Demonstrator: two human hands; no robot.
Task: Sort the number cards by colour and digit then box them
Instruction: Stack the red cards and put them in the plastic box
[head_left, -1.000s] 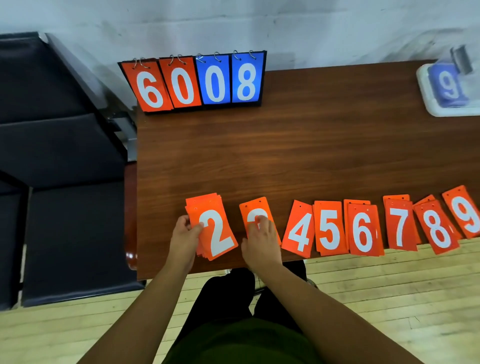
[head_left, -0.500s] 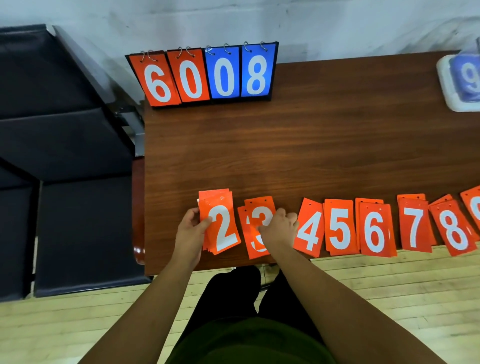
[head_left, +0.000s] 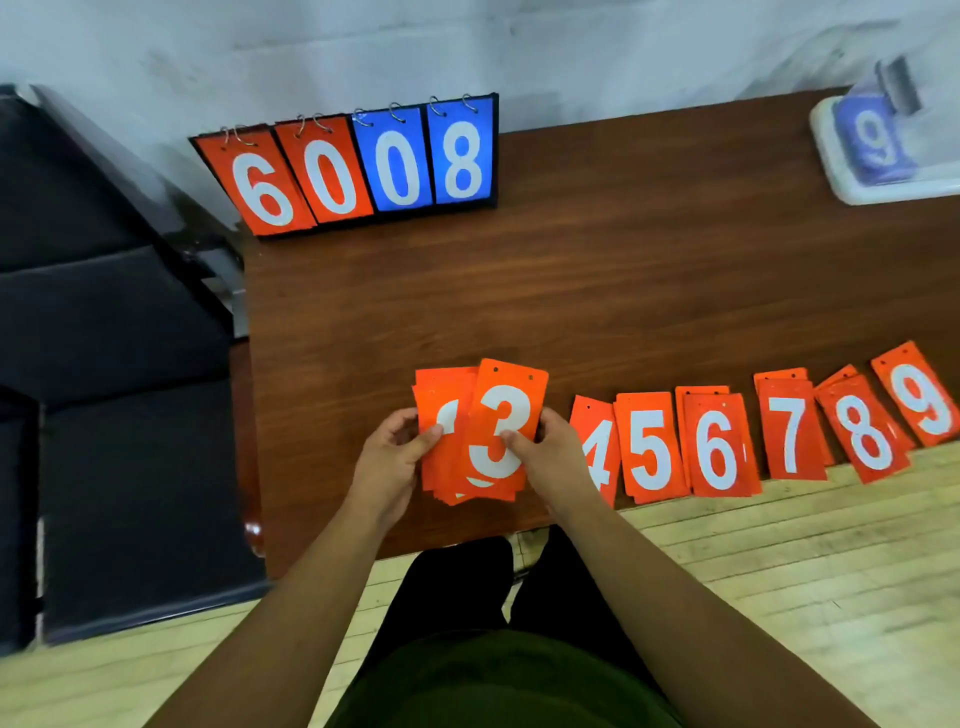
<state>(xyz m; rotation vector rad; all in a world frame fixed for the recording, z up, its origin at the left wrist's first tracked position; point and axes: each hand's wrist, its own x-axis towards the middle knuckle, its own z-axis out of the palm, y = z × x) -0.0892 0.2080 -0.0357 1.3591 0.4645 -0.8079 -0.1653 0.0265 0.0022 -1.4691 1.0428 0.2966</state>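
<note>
My left hand (head_left: 393, 451) grips a stack of orange number cards (head_left: 441, 447) by its left edge. My right hand (head_left: 551, 453) pinches the orange 3 cards (head_left: 506, 415) and holds them on top of that stack, covering most of the digit below. To the right, orange piles lie in a row along the table's near edge: 4 (head_left: 597, 441), 5 (head_left: 652, 449), 6 (head_left: 719, 447), 7 (head_left: 790, 434), 8 (head_left: 865, 431) and 9 (head_left: 922, 397). A white box (head_left: 852, 182) at the far right holds blue cards with a 9 on top.
A flip scoreboard (head_left: 353, 166) showing 6, 0, 0, 8 stands at the back left of the brown table (head_left: 623, 291). Black chairs (head_left: 104, 332) stand left of the table. Wooden floor lies below the near edge.
My right hand has lifted the 3 cards from the table and carried them left onto the stack in my left hand, which showed a 2 before.
</note>
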